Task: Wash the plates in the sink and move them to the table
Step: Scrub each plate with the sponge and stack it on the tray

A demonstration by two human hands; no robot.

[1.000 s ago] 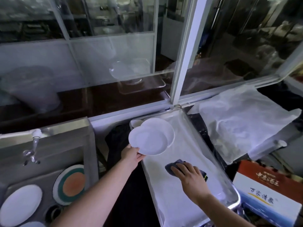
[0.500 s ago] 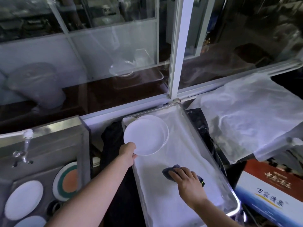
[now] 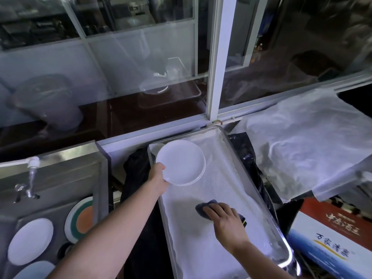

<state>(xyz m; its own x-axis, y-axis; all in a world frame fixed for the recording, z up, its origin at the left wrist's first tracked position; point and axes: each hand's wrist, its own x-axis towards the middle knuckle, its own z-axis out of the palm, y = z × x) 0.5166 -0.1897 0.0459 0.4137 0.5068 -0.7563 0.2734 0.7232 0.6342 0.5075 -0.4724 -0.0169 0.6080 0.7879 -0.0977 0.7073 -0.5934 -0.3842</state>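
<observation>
Now the white plate [image 3: 181,162] sits lower, right over another plate in the metal tray [image 3: 233,150]. The left hand [image 3: 159,180] pinches its rim. The right hand [image 3: 223,218] lies flat, fingers straight, on a dark cloth [image 3: 203,207].

White plates [image 3: 181,162], dark cloth [image 3: 203,208], silver tray [image 3: 227,146].

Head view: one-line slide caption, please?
Left hand sets white plate on stack in tray; right hand presses cloth.

Just the background clutter here

Printed box [image 3: 330,246] at 4 o'clock, crumpled white sheet [image 3: 306,143] at 2, tap [image 3: 32,168] at 9.
</observation>
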